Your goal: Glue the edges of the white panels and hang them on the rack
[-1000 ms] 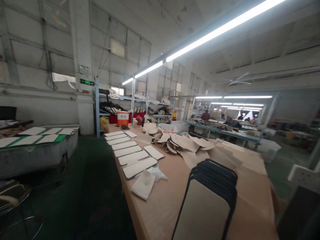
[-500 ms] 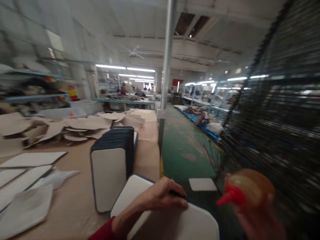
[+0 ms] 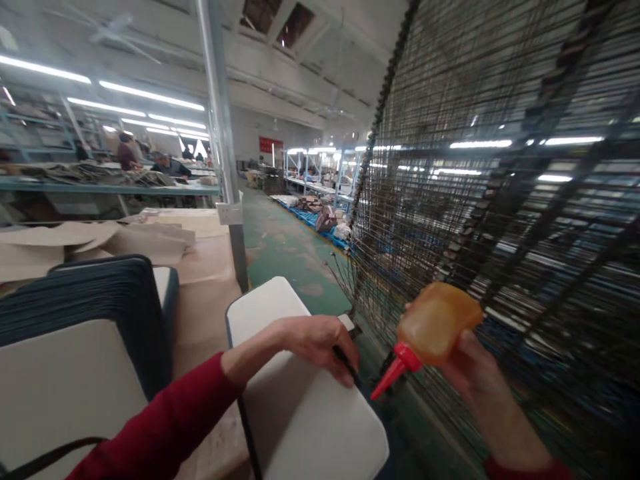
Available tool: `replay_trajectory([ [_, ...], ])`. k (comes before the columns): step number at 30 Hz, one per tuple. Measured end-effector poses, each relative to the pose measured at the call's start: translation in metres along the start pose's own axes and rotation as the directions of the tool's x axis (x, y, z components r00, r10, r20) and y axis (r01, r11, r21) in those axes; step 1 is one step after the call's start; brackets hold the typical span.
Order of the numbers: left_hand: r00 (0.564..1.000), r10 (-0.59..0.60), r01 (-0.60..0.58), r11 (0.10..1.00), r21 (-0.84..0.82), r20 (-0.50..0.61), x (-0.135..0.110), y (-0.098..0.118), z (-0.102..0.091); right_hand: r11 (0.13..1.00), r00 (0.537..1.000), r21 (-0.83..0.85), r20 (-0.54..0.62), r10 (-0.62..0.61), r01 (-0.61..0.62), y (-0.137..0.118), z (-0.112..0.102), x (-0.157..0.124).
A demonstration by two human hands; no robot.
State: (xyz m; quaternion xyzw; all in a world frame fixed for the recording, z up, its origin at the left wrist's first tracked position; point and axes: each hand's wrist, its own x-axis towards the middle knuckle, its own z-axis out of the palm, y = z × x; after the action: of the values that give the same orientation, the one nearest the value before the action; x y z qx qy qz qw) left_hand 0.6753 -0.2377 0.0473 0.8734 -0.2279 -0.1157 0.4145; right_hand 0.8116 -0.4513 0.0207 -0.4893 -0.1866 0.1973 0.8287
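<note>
My left hand, in a red sleeve, grips the right edge of a white rounded panel with a dark rim, fingers curled over it. My right hand holds an amber squeeze bottle tipped so its red nozzle points down and left, just off the panel's right edge. Both sit low in the middle of the head view.
A stack of dark-rimmed white panels stands on the tan worktable at left, with beige cut pieces behind. A tall wire rack fills the right. A metal post and green floor aisle lie ahead; people work at far benches.
The view swung right from the table to the wire rack. Both hands came into view, the left gripping a panel, the right holding the bottle, which has tipped nozzle-down.
</note>
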Motion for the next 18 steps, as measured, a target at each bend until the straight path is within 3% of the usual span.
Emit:
replay_trajectory([
  [6, 0.978, 0.049, -0.027, 0.993, -0.112, 0.201, 0.010, -0.002, 0.001, 1.000, 0.988, 0.002, 0.153, -0.005, 0.005, 0.008, -0.004, -0.003],
  [18, 0.950, -0.011, 0.092, 0.965, -0.247, 0.312, -0.003, 0.008, 0.004, 0.999, 0.978, -0.027, 0.201, 0.047, -0.042, 0.024, 0.011, -0.006],
])
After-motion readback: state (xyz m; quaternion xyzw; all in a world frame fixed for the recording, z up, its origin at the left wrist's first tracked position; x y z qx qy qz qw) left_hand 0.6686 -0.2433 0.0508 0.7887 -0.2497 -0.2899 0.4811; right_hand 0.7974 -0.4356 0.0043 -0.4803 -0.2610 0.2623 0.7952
